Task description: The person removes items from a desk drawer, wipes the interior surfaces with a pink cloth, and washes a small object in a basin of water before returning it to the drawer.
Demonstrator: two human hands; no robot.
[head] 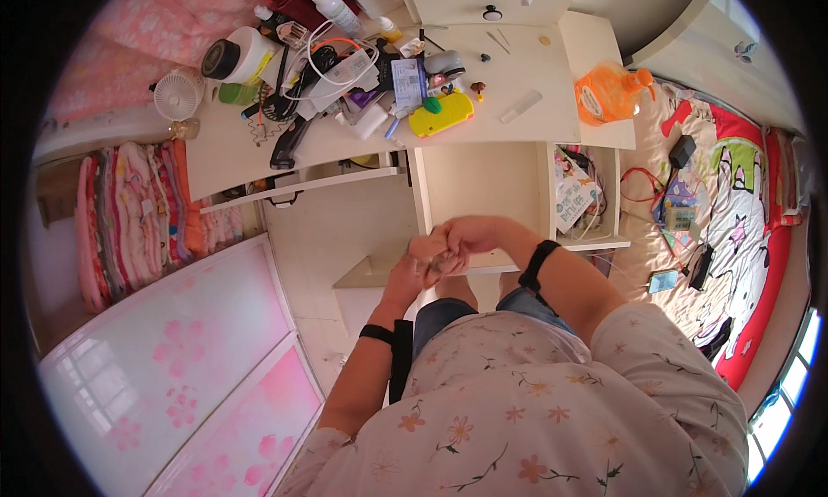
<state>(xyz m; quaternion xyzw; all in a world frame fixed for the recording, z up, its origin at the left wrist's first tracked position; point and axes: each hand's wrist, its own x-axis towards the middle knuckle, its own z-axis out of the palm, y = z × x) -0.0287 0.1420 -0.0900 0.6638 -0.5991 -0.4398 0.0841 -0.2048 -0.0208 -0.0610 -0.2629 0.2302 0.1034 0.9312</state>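
Note:
Both hands meet in front of my waist, above the near end of an open drawer. My left hand and my right hand touch, their fingers bunched together and slightly blurred. Whether something small lies between the fingers cannot be made out. Black straps circle both forearms. Beyond the hands, the white desktop carries a yellow case, a card with a photo, a clear plastic strip and a small brown hair clip.
Tangled cables, bottles, a white jar and a small white fan crowd the desk's left. An orange pump bottle stands at its right. Another open drawer holds papers and cables. A bed with a phone and chargers lies right.

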